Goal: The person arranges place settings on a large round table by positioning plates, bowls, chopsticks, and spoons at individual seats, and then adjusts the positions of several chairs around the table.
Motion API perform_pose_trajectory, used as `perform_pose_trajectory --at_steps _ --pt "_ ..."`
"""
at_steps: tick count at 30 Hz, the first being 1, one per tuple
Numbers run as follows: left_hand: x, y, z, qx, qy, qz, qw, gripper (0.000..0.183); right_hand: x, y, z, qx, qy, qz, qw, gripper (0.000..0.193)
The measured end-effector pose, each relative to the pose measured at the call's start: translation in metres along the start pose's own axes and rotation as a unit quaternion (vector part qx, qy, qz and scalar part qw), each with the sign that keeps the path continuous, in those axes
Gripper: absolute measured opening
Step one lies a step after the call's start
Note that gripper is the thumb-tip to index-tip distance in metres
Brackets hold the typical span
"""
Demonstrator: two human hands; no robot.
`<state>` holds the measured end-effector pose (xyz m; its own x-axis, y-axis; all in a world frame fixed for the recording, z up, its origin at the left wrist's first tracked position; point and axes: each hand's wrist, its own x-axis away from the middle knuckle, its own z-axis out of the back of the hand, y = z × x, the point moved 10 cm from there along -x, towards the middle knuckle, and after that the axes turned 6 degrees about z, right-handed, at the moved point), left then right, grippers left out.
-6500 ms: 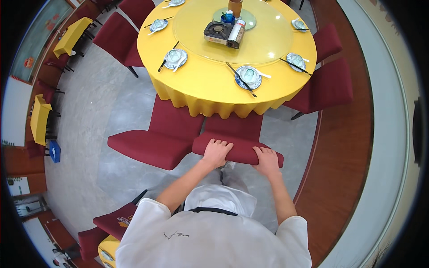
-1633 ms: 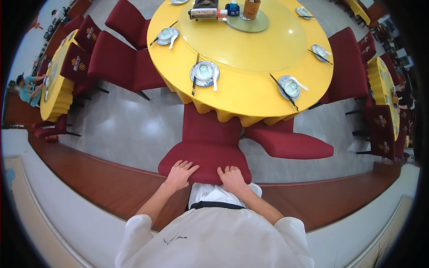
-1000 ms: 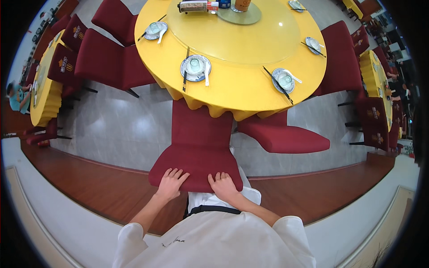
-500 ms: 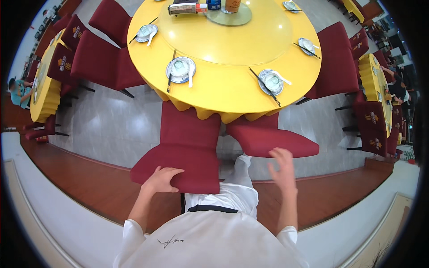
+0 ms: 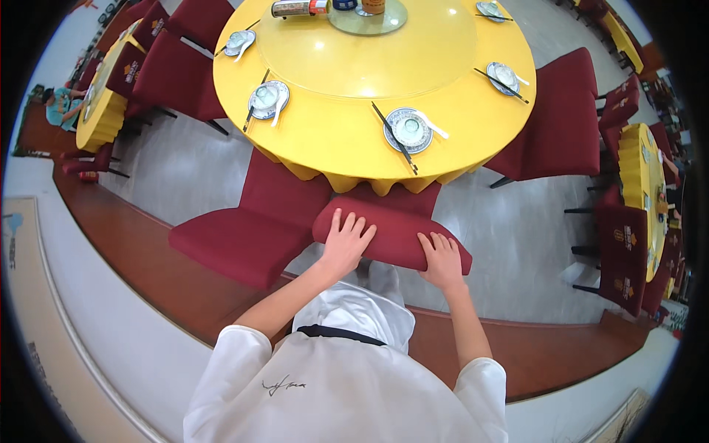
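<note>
A dark red upholstered chair stands with its backrest towards me and its seat partly under the yellow tablecloth. My left hand lies over the left part of its backrest top, fingers spread and hooked over the padding. Further along the same edge, my right hand grips near the right end. Both thumbs are mostly hidden. Just left of it is a second red chair, turned at an angle, with no hand on it. Ahead is the round table with its yellow cloth.
Plates with glasses, spoons and chopsticks ring the table around a glass turntable. More red chairs stand left and right. A brown floor strip and white ledge lie close. A person sits far left.
My left hand has left the left chair and come onto the right chair's backrest. My right hand has come down from the air onto it. The view has shifted to the right.
</note>
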<state>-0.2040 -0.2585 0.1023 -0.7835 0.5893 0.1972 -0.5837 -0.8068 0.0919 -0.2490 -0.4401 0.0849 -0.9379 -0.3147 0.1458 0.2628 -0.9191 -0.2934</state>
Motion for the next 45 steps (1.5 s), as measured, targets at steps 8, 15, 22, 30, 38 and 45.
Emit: perform_pose_trajectory --at_steps 8,15,22,30,38,45 --pt "-0.025 0.016 -0.028 0.041 -0.072 -0.038 0.996 0.078 0.001 0.007 -0.014 -0.013 -0.068 0.002 0.998 0.077" --pt "-0.024 0.017 -0.026 0.034 -0.052 -0.032 0.998 0.068 -0.002 0.002 -0.004 -0.014 -0.024 0.037 0.999 0.063" --pt "0.007 0.023 -0.034 0.061 -0.045 -0.026 0.997 0.066 0.016 -0.012 -0.022 -0.020 -0.087 0.042 0.995 0.070" --pt "0.058 0.035 -0.042 0.066 -0.036 -0.028 0.997 0.061 0.055 -0.044 -0.040 -0.035 -0.071 0.055 0.995 0.071" --pt "0.086 0.032 -0.049 0.059 -0.058 -0.020 0.996 0.066 0.072 -0.069 -0.049 -0.053 -0.066 0.065 0.994 0.063" --pt "0.101 0.037 -0.046 0.071 -0.063 -0.031 0.995 0.068 0.082 -0.078 -0.054 -0.049 -0.091 0.041 0.994 0.067"
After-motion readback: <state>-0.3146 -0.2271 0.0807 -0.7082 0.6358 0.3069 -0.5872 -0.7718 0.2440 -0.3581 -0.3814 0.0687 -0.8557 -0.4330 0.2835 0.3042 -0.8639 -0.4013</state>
